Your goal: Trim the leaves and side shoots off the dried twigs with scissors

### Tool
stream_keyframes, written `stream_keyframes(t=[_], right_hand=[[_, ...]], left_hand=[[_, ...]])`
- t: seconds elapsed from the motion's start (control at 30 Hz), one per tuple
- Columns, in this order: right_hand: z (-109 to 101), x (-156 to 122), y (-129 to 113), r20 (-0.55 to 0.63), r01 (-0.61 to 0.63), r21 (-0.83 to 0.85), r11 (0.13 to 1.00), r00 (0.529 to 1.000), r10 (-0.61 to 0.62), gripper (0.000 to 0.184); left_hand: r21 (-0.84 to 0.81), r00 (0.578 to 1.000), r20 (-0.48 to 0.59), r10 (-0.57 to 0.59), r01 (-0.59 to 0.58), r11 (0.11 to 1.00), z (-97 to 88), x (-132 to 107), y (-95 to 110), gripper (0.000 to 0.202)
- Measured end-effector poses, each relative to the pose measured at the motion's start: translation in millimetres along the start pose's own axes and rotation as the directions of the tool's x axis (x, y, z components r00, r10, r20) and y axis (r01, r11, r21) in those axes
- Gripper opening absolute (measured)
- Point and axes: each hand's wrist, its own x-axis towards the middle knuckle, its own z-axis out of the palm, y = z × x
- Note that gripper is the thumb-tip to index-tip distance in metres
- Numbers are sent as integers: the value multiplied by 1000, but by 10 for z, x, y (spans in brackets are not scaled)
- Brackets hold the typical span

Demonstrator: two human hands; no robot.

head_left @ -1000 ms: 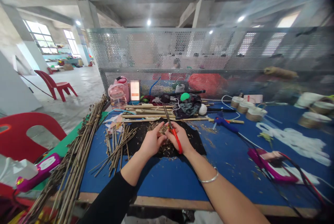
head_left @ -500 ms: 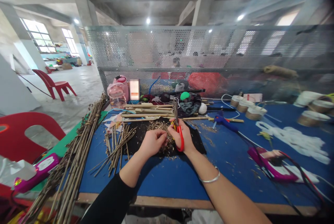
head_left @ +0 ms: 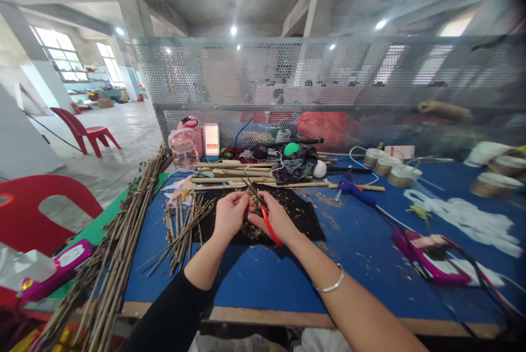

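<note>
My right hand (head_left: 276,219) grips red-handled shears (head_left: 269,224), their dark jaws pointing up and left. My left hand (head_left: 230,214) is closed in a pinch close beside the jaws. What sits between its fingertips is too small to make out. Both hands are over a black cloth (head_left: 306,218) strewn with brown plant chips, many of them hidden behind the hands. Left of the cloth lies a loose pile of cut thin sticks (head_left: 181,234).
A long bundle of dry stalks (head_left: 127,237) runs along the table's left side. Bamboo sticks (head_left: 234,180) and dark fabric (head_left: 298,168) lie behind the cloth. On the right are a blue glue gun (head_left: 351,188), a purple power strip (head_left: 431,259) and twine-wrapped cups (head_left: 401,177). A perforated metal screen (head_left: 184,78) stands behind.
My hands have come together over the cloth. The shears have swung from upright to tilted left, bringing their jaws to my left fingertips.
</note>
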Motion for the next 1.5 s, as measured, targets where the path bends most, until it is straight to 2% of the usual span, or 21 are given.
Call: stream_keyframes(t=[0.13, 0.27, 0.43, 0.57, 0.7, 0.9, 1.17, 1.3, 1.5], right_hand=[[7, -1, 20, -5, 12, -34, 999, 1000, -12, 49], [7, 0, 70, -11, 34, -56, 998, 999, -34, 53], [4, 2, 64, 7, 65, -35, 997, 998, -65, 56], [-4, -10, 48, 12, 38, -18, 999, 999, -38, 48], [0, -13, 51, 39, 5, 12, 1000, 999, -6, 39], [8, -11, 61, 30, -31, 26, 999, 999, 30, 34], [1, -4, 108, 57, 44, -116, 992, 998, -38, 53], [-18, -3, 110, 63, 36, -99, 994, 998, -30, 43], [-17, -12, 116, 75, 1, -81, 997, 997, 5, 32]], left_hand=[[34, 1000, 23, 15, -16, 999, 11, -14, -7, 21], [-5, 1000, 16, 12, -12, 1000, 14, -12, -16, 22], [-34, 997, 66, -25, 27, 999, 11, -12, -2, 21], [-30, 997, 74, -26, 29, 999, 7, -18, 17, 22], [-23, 999, 34, -26, 27, 999, -4, -9, -1, 24], [1, 1000, -7, -13, 13, 1000, -24, 23, -25, 27], [59, 1000, 29, 6, -7, 998, -38, 44, -31, 18], [110, 998, 56, 16, -22, 994, -41, 40, -39, 16], [129, 999, 41, 10, -15, 992, -67, 71, -70, 21]])
